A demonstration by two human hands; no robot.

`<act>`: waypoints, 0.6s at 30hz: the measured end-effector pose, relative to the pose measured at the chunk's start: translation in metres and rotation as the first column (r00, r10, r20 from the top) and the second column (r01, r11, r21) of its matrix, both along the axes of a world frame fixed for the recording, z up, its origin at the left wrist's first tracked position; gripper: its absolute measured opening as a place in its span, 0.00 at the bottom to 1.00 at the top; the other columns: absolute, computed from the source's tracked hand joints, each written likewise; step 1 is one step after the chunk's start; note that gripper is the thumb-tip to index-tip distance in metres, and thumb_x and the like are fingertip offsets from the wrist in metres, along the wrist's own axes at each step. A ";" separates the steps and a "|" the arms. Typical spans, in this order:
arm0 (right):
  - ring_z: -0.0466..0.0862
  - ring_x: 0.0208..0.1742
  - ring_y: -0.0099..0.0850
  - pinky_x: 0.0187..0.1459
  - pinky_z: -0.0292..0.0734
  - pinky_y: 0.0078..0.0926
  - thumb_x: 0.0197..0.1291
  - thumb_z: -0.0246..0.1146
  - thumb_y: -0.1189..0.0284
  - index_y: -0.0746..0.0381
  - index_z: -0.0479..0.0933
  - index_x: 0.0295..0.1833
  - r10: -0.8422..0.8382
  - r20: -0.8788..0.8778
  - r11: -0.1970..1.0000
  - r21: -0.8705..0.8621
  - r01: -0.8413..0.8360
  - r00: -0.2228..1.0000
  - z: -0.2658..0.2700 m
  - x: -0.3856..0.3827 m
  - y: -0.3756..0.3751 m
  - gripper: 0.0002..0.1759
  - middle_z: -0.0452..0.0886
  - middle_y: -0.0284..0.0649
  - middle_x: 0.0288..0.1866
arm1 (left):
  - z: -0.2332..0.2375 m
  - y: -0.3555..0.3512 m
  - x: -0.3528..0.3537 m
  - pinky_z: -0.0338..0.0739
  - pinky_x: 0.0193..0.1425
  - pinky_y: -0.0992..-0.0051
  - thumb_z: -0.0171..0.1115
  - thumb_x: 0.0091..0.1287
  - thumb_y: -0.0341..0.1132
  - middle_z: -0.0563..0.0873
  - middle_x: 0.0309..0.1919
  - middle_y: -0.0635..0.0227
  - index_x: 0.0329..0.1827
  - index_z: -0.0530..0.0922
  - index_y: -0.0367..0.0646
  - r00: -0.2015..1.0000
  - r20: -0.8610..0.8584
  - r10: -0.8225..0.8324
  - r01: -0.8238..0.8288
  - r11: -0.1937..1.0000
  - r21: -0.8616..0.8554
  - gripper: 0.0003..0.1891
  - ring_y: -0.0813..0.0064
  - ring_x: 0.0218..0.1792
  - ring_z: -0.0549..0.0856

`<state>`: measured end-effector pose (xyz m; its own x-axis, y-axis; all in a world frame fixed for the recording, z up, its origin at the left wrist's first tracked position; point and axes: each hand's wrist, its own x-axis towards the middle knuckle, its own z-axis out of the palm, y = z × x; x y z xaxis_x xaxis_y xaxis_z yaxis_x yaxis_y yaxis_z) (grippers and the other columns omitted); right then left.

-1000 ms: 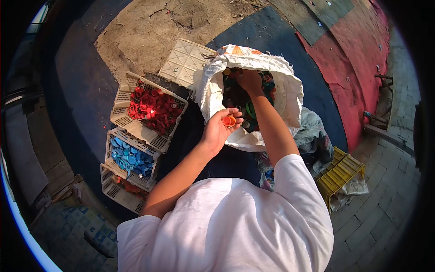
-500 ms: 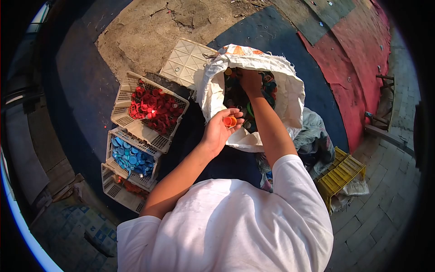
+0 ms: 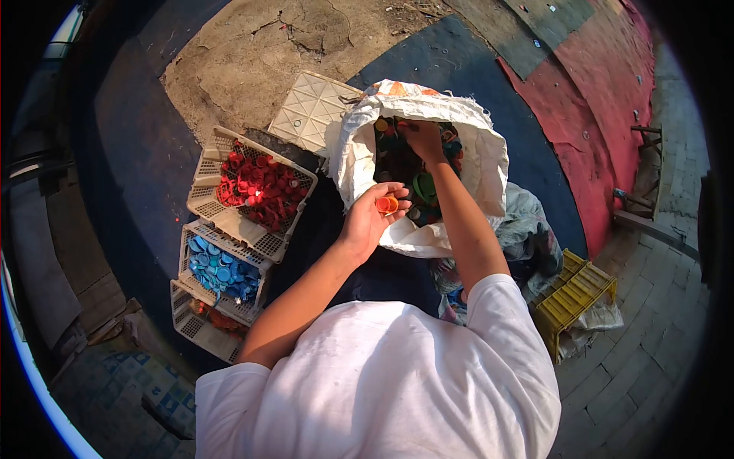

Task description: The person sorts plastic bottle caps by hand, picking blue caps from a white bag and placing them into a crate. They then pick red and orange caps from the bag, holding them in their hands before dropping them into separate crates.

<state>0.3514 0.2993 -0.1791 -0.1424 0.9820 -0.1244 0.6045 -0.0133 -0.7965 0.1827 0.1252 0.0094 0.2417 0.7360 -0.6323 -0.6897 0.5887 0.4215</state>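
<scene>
A white woven sack stands open in front of me, with bottle caps of mixed colours in its shaded inside. My left hand is palm up at the sack's near left edge, fingers curled round orange caps. Inside the sack, near its far side, my right hand reaches down among the caps; its fingertips are in shadow, so what they touch is unclear. A green ring-shaped piece lies below it.
Left of the sack are a crate of red caps, a crate of blue caps and a crate with orange-red pieces. A pale crate lies beyond. Plastic bags and a yellow crate stand right.
My right hand has moved a little left and up inside the sack, uncovering more of the green piece. My left hand stays in place with the orange caps.
</scene>
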 end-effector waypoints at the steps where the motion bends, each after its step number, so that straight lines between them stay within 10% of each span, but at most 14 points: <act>1: 0.91 0.45 0.34 0.49 0.82 0.30 0.61 0.72 0.64 0.59 0.87 0.55 -0.003 -0.013 0.994 -0.110 0.002 1.000 0.020 0.003 0.000 0.18 0.91 0.43 0.44 | 0.001 0.002 0.002 0.77 0.64 0.66 0.48 0.78 0.41 0.85 0.55 0.57 0.61 0.77 0.33 1.000 -0.014 -0.006 0.007 1.000 0.027 0.21 0.65 0.55 0.85; 3: 0.90 0.39 0.26 0.46 0.82 0.23 0.63 0.72 0.63 0.63 0.88 0.53 -0.013 -0.041 0.944 -0.331 -0.002 0.999 0.073 0.006 -0.009 0.18 0.91 0.40 0.39 | 0.002 0.005 0.008 0.77 0.65 0.66 0.48 0.79 0.43 0.85 0.56 0.57 0.61 0.77 0.33 0.999 -0.042 -0.016 0.019 0.997 0.074 0.21 0.65 0.56 0.85; 12: 0.86 0.35 0.21 0.38 0.79 0.21 0.58 0.77 0.66 0.68 0.89 0.46 -0.191 -0.464 0.951 -0.304 0.047 0.865 0.181 0.022 -0.089 0.17 0.91 0.39 0.37 | -0.002 0.019 0.018 0.74 0.70 0.63 0.43 0.80 0.47 0.82 0.59 0.56 0.64 0.75 0.34 0.998 0.064 0.017 -0.021 0.998 0.058 0.25 0.64 0.60 0.82; 18: 0.90 0.34 0.29 0.41 0.83 0.28 0.51 0.78 0.69 0.66 0.90 0.45 -0.048 -0.235 0.921 -0.386 -0.048 0.971 0.229 0.001 -0.124 0.17 0.91 0.44 0.35 | 0.005 0.019 0.022 0.75 0.68 0.66 0.44 0.81 0.49 0.83 0.56 0.61 0.67 0.74 0.38 0.990 0.138 -0.001 -0.005 0.999 0.041 0.25 0.69 0.58 0.83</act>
